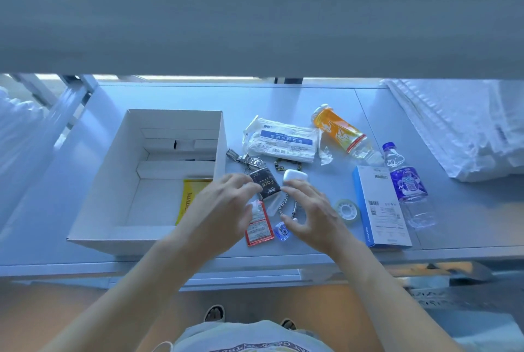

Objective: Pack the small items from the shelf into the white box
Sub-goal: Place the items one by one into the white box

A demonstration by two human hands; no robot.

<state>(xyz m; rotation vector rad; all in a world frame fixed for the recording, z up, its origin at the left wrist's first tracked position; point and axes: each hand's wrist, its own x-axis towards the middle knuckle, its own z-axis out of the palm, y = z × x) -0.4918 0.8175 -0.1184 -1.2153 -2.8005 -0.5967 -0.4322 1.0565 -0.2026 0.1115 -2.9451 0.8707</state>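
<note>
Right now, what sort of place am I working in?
Probably a packing or storage station: a pale metal shelf under an upper tier, an open white box on it, and stacked white padded sheets at the right.

white box (pixel 113 196) mostly open, yellow packet (pixel 188 198) inside

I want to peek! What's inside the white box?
Inside the white box lies a yellow packet near its right wall, plus white cardboard dividers at the back. The left hand covers the packet's lower corner, so nothing there can be seen.
</note>
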